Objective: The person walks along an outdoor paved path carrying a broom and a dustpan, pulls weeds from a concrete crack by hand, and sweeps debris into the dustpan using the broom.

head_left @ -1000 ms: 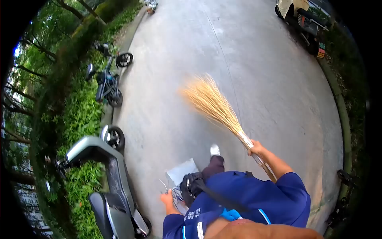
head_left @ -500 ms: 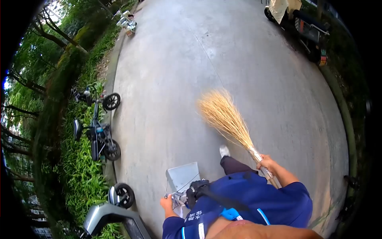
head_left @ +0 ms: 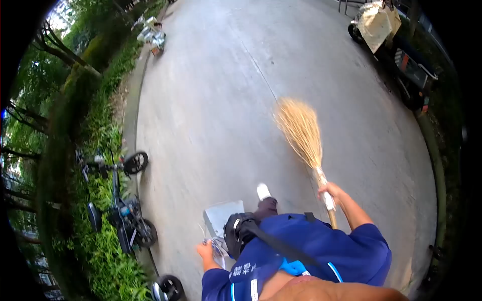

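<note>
A straw broom (head_left: 302,133) slants forward over the pavement, its pale bristles fanned out at the far end. My right hand (head_left: 332,192) is wrapped around its handle, just below the silvery-white binding. On the other side, my left hand (head_left: 205,249) is closed at the upper end of a grey metal dustpan (head_left: 226,209). Crumpled clear plastic hangs beside those fingers, and the exact grip is partly hidden. A black waist bag (head_left: 238,232) on a strap covers part of the dustpan's side.
A concrete path (head_left: 211,110) runs ahead between curbs. On the left stand a folding electric bike (head_left: 120,205), a scooter wheel (head_left: 169,290) and, farther off, a loaded bike (head_left: 151,36). A covered electric scooter (head_left: 379,27) is parked at the right edge. My white shoe (head_left: 263,191) steps forward.
I have walked forward, so the parked bikes at left slid down the view. The broom has swung rightward and points more straight ahead. Both hands keep their holds.
</note>
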The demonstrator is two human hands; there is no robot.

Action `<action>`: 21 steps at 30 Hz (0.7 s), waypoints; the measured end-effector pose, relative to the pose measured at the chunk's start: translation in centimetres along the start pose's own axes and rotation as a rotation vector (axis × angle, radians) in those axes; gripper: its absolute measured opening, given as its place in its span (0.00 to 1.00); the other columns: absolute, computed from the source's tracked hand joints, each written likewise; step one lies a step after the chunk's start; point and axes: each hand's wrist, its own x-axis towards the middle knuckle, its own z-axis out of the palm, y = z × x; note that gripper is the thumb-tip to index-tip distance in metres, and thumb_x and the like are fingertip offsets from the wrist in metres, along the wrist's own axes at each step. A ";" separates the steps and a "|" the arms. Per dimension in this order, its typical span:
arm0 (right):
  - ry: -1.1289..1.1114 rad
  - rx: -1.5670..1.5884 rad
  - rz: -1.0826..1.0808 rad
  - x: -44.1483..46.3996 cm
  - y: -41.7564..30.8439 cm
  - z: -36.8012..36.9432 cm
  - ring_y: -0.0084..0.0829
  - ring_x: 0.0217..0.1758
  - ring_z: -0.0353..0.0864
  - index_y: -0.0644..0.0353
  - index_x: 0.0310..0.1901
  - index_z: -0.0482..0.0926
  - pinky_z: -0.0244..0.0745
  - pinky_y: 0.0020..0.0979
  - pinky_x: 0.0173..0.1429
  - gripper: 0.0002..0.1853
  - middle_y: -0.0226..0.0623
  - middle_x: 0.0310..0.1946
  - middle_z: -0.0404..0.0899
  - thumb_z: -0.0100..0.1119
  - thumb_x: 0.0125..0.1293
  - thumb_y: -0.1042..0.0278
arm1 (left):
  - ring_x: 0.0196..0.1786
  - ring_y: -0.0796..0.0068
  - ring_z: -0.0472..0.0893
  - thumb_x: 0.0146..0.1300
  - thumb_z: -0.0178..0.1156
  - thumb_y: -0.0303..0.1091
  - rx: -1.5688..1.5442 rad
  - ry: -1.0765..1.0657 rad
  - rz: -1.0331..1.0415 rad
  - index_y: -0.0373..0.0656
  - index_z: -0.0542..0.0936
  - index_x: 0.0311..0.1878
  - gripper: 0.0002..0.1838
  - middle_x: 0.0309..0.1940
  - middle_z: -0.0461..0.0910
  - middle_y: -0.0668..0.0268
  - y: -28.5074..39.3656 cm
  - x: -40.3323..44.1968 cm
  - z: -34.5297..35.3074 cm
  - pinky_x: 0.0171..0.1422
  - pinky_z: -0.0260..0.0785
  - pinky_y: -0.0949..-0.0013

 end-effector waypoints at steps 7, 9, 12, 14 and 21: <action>0.055 0.252 -0.011 5.6 -18.1 8.7 0.37 0.24 0.79 0.70 0.32 0.71 0.80 0.41 0.31 0.06 0.45 0.24 0.76 0.55 0.53 0.78 | 0.38 0.45 0.78 0.44 0.68 0.48 -0.094 -0.059 -0.088 0.29 0.79 0.30 0.25 0.31 0.78 0.44 16.4 18.8 -6.2 0.44 0.70 0.54; 0.038 0.287 -0.006 9.6 -22.6 10.6 0.38 0.24 0.79 0.69 0.32 0.71 0.80 0.43 0.31 0.06 0.46 0.25 0.75 0.56 0.52 0.78 | 0.39 0.45 0.78 0.43 0.69 0.47 -0.088 -0.068 -0.093 0.29 0.79 0.31 0.26 0.31 0.78 0.44 20.1 25.4 -6.4 0.45 0.70 0.54; 0.111 0.134 -0.037 15.9 -30.1 14.0 0.37 0.25 0.79 0.67 0.37 0.70 0.79 0.43 0.29 0.14 0.45 0.26 0.75 0.60 0.47 0.82 | 0.38 0.45 0.78 0.43 0.69 0.47 -0.051 -0.022 -0.012 0.29 0.79 0.31 0.25 0.31 0.78 0.43 26.2 35.0 -5.0 0.45 0.70 0.54; 0.074 0.079 -0.037 22.6 -33.9 14.5 0.37 0.25 0.79 0.65 0.39 0.70 0.78 0.41 0.28 0.17 0.43 0.25 0.75 0.61 0.45 0.82 | 0.38 0.45 0.78 0.43 0.68 0.47 -0.050 -0.049 -0.019 0.29 0.78 0.30 0.26 0.31 0.78 0.43 31.3 39.5 -5.7 0.45 0.70 0.54; 0.103 -0.510 -0.123 40.0 -55.0 25.9 0.34 0.19 0.76 0.64 0.36 0.72 0.73 0.36 0.23 0.16 0.40 0.23 0.76 0.62 0.41 0.81 | 0.34 0.42 0.77 0.47 0.65 0.52 -0.065 0.046 0.110 0.30 0.78 0.26 0.26 0.27 0.77 0.42 48.1 56.3 -9.8 0.41 0.69 0.50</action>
